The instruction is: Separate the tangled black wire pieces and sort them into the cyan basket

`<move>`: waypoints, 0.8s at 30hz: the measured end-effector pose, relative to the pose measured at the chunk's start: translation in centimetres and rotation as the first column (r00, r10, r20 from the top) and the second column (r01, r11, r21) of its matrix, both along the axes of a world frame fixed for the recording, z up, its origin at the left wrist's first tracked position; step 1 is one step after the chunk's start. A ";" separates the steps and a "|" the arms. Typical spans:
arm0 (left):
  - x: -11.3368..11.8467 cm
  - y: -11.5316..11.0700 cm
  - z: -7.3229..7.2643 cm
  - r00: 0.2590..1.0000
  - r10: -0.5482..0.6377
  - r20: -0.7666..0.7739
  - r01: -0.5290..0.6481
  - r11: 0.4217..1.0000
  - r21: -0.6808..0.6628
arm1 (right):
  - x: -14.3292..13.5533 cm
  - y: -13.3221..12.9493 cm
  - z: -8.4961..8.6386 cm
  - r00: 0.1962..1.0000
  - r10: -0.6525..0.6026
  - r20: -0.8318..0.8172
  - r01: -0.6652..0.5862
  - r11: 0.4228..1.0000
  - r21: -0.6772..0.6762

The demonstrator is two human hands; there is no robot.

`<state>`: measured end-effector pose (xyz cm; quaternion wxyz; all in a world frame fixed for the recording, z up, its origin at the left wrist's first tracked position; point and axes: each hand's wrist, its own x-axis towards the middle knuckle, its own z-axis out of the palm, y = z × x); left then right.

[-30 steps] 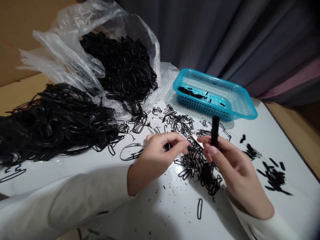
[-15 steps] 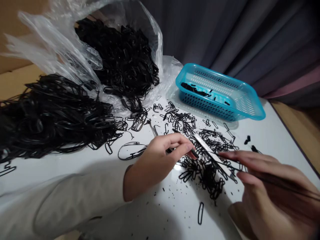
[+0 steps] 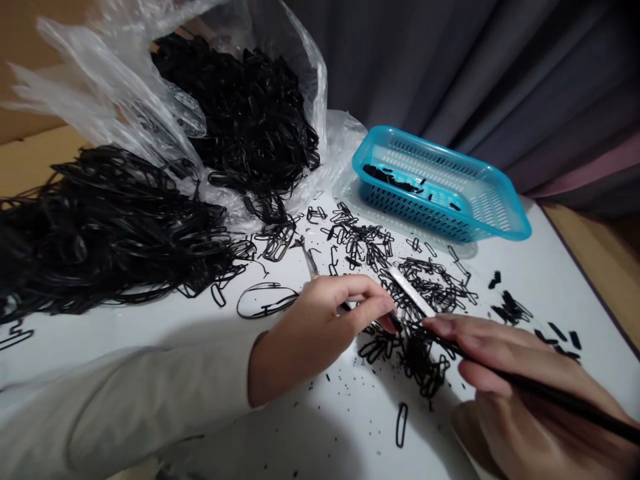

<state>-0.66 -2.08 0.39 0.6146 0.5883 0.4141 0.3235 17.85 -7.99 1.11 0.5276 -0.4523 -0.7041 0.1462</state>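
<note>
In the head view, the right hand (image 3: 540, 440) has come in towards nine o'clock since half a second ago, bringing its long dark implement (image 3: 550, 395) close to the left fingertips. That hand is closed round the implement, fingers above and thumb below. The left hand (image 3: 320, 313) is nearly shut, pinching a small dark piece (image 3: 395, 321) over black loops (image 3: 425, 363) on the white surface (image 3: 350, 427). Whether piece and implement touch, I cannot tell. A pale strip (image 3: 411, 291) lies just beyond them; the blue basket (image 3: 500, 230) sits at one o'clock. Good work here probably depends on a still left pinch, with the implement's tip guided in lightly, clear of the fingertips and the loops below, which could snag.
</note>
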 end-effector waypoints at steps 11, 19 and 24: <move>-0.1 0.0 -0.1 1.000 -0.009 -0.014 0.010 1.000 0.016 | -0.4 0.0 -0.9 0.993 -0.083 -0.083 0.085 0.996 0.025; -0.2 -0.1 -0.5 0.998 -0.002 -0.059 0.001 1.000 -0.011 | -0.6 -0.2 -1.3 0.986 -0.115 -0.118 0.117 0.993 0.010; -0.1 -0.2 -0.9 0.999 -0.002 -0.042 0.000 0.999 -0.042 | -0.9 -0.2 -1.3 0.986 -0.113 -0.119 0.113 0.994 -0.001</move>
